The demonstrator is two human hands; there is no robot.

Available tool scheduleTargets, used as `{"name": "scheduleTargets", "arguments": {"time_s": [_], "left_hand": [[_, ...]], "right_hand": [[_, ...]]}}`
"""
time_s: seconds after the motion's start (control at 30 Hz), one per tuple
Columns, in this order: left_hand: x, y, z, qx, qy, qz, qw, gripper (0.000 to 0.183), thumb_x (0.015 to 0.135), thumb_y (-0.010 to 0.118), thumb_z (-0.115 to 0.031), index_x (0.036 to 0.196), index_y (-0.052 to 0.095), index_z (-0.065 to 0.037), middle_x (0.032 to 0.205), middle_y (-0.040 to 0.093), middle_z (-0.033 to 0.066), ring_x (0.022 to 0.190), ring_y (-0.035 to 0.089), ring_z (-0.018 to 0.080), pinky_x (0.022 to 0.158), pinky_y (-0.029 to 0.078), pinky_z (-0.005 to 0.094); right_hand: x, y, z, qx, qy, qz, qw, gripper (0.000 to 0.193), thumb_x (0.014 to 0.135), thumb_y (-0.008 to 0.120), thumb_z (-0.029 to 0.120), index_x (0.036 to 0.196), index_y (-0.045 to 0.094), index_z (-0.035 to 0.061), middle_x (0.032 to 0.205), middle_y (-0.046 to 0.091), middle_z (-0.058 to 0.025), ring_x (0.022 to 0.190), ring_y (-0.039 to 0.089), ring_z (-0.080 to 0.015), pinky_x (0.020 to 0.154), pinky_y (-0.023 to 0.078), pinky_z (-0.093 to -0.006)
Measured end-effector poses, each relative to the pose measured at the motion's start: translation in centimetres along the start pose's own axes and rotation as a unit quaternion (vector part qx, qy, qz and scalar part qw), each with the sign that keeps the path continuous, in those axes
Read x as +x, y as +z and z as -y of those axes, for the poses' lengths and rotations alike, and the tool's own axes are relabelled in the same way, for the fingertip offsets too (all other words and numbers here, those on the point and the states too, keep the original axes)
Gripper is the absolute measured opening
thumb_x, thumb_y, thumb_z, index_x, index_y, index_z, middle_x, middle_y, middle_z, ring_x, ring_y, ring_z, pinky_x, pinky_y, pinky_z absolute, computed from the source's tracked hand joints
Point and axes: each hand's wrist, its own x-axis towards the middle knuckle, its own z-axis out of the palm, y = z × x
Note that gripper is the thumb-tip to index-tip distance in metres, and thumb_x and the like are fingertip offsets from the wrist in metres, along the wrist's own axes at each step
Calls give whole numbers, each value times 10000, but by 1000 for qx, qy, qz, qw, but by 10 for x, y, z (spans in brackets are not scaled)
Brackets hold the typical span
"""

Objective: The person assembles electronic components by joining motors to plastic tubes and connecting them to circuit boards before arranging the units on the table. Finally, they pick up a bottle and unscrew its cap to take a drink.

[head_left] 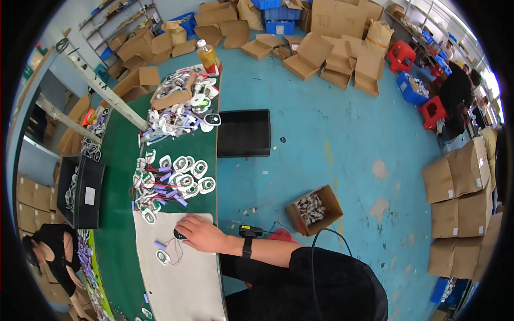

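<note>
"Touching what, exactly, is the right hand (201, 234)?"

"Its fingers are bending over a small dark piece (179, 235), which is lying at their tips on a pale board (184, 289). Whether they are gripping it or only resting on it, I cannot tell. The left hand is not showing, so I cannot tell its state."

"What is lying close by?"

"Just left of the fingers and nearer the body, a purple cylinder (160, 245) and a white oval part (163, 257) are lying beside a thin, looping wire. Just ahead of the hand, a cluster of similar white parts (184, 182) is spreading over the green bench (120, 176)."

"And farther out?"

"Beyond that cluster, a mixed heap (171, 120) is piling up, with a bottle (210, 58) standing at its far end. Right of the hand, a filled carton (332, 207) is sitting on the blue floor (300, 166)."
</note>
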Motion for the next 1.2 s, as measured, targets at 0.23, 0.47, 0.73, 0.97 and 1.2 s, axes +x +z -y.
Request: {"name": "scheduleTargets", "arguments": {"time_s": [0.23,0.47,0.73,0.97,1.2], "left_hand": [[4,2,-3,-26,-9,12,1000,589,1039,606,-243,1500,405,63,1541,354,326,1390,373,498,1115,355,593],[19,-11,-19,-26,-6,49,998,607,1034,598,-236,1501,375,82,1526,360,348,1386,362,519,1125,331,618],[3,1,4,-30,-63,-23,997,616,1001,642,-248,1475,405,67,1472,447,335,1349,431,511,1138,313,629],[9,-12,-1,-93,-72,-55,991,628,964,666,-214,1466,407,62,1439,494,318,1303,474,509,1113,348,624],[2,-10,1,-114,-78,-52,989,669,948,690,-241,1474,401,53,1421,512,313,1281,498,499,1112,363,621]], "right_hand": [[3,-2,-5,3,11,22,1000,588,763,799,179,1269,567,-12,1224,596,-137,1193,555,-322,1123,410,-445],[6,-11,-5,22,24,10,999,594,773,802,186,1290,563,20,1229,621,-136,1179,579,-323,1095,443,-452],[17,-7,9,64,32,39,997,625,854,776,197,1383,498,14,1216,622,-170,1160,580,-363,995,483,-439],[71,-21,47,79,51,8,996,808,855,797,204,1511,361,20,1273,648,-177,1192,622,-372,1013,503,-417],[113,-51,94,45,34,41,998,862,832,828,247,1511,357,3,1254,678,-162,1156,664,-319,986,525,-399]]}}
